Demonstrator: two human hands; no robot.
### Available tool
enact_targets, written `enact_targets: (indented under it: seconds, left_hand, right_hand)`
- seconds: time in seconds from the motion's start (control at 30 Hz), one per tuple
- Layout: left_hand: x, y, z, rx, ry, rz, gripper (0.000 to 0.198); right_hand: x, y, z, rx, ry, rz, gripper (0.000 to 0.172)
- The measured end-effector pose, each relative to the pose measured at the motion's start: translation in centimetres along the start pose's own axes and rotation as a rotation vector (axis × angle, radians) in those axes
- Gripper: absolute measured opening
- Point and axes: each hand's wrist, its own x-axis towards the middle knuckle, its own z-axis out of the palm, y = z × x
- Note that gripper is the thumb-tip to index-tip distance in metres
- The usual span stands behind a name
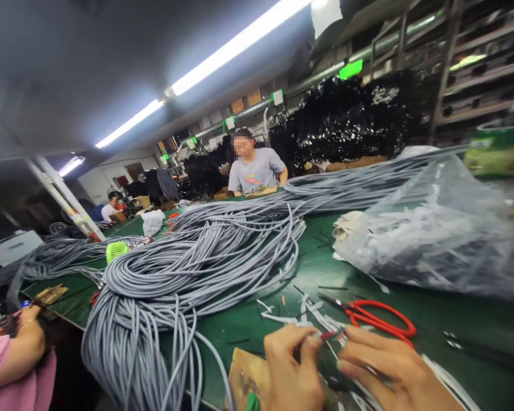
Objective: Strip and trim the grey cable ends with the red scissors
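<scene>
Near the bottom edge, my left hand (293,365) is closed, thumb against index finger, on the end of some thin wires. A short red wire (329,335) shows between my two hands. My right hand (383,365) is closed at the other side of the wires, its fingertips bent toward my left hand. Exactly where the wires run inside the fingers is hidden. Red-handled scissors (381,317) lie just beyond my right hand. White and black scraps (310,308) are scattered beyond my fingers. A worn wooden block (246,374) sits beside my left hand.
Coiled grey cables (188,262) cover much of the green table (317,268) and hang over its near edge. A clear plastic bag (437,240) full of scraps stands at right. A co-worker in grey (257,168) sits opposite; a person's pink sleeve (8,365) is at left.
</scene>
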Motion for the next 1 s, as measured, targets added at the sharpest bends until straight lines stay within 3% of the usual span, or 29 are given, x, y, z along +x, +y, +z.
enact_targets:
  seconds: [0.13,0.23,0.33,0.43,0.53,0.63,0.73,0.9,1.0]
  left_hand:
    - [1.2,1.4,0.4,-0.293,-0.153,-0.317,0.06]
    - [1.6,1.7,0.2,-0.466,-0.179,-0.391,0.066]
    - [1.7,1.6,-0.3,-0.563,-0.23,-0.394,0.061]
    - [1.6,1.5,-0.7,-0.554,-0.249,-0.331,0.047]
    - [1.5,1.4,-0.8,-0.492,-0.231,-0.25,0.043]
    - [1.1,1.2,-0.9,-0.398,-0.22,-0.176,0.045]
    - [0.5,0.8,-1.2,-0.282,-0.192,-0.087,0.038]
    - [-0.4,0.6,-1.5,-0.086,-0.094,0.251,0.036]
    - [-0.3,0.6,-1.3,-0.051,-0.013,0.327,0.037]
  right_hand:
    - [0.9,-0.1,0.1,0.013,-0.042,0.019,0.05]
    - [1.4,1.3,0.2,-0.06,-0.116,0.098,0.052]
    - [1.2,2.6,-0.1,-0.124,-0.219,0.141,0.035]
    - [0.8,3.8,-0.6,-0.119,-0.309,0.105,0.023]
    - [0.7,5.4,-1.1,-0.368,-0.242,0.055,0.018]
    - [0.5,7.2,-1.7,-0.64,-0.113,0.099,0.03]
    - [0.3,8.2,-2.2,-0.697,-0.088,0.161,0.038]
    - [1.0,7.1,-2.2,-0.674,-0.077,0.174,0.026]
    - [1.8,5.0,-2.1,-0.379,-0.129,0.096,0.022]
